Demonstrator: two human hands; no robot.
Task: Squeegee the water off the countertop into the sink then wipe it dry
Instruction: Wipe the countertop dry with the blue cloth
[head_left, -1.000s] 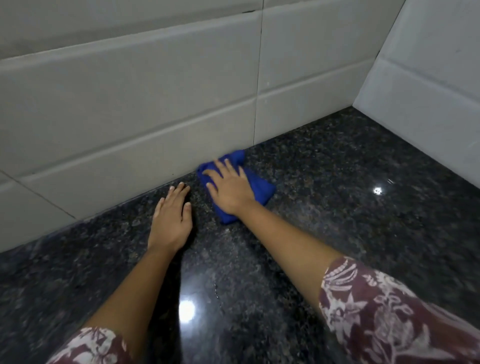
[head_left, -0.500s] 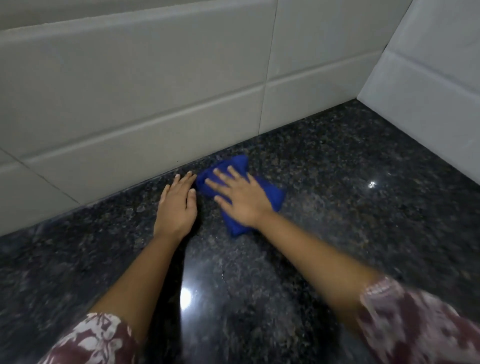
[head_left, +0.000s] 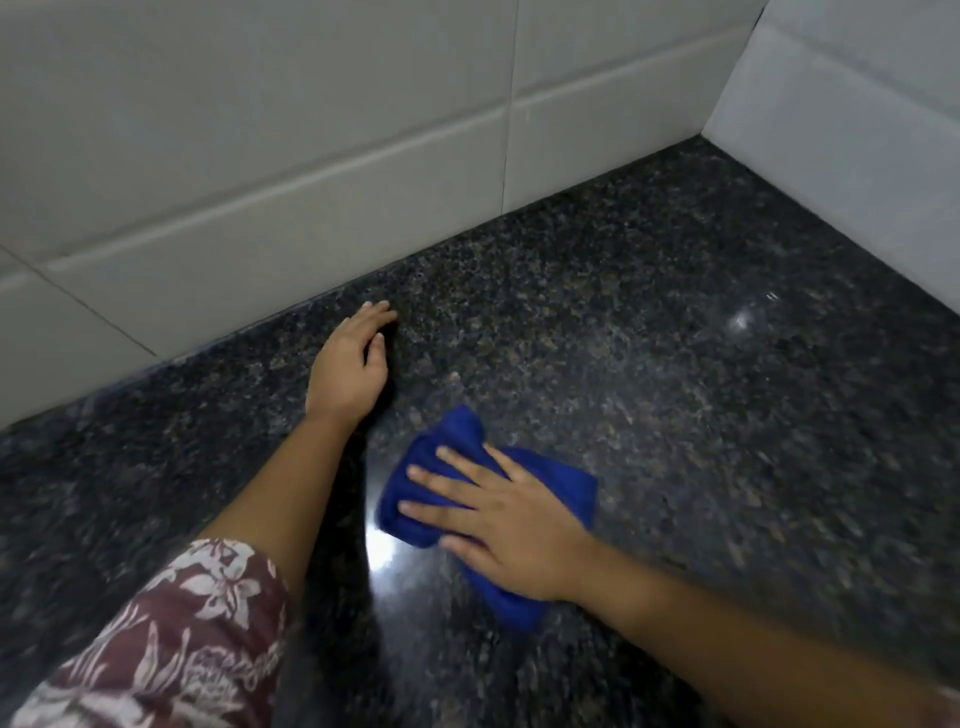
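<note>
A crumpled blue cloth (head_left: 558, 478) lies on the dark speckled granite countertop (head_left: 675, 395), in the lower middle of the view. My right hand (head_left: 498, 519) presses flat on top of it with fingers spread, covering most of its middle. My left hand (head_left: 350, 364) rests palm down on the bare counter, up and to the left of the cloth, close to the wall, holding nothing. No sink or squeegee is in view.
A white tiled wall (head_left: 260, 171) runs along the back of the counter, and a second tiled wall (head_left: 857, 130) closes the corner at the right. Ceiling light reflects off the glossy stone beside the cloth.
My right hand has dragged the blue cloth away from the back wall toward me. My left hand stays planted on the counter near the wall.
</note>
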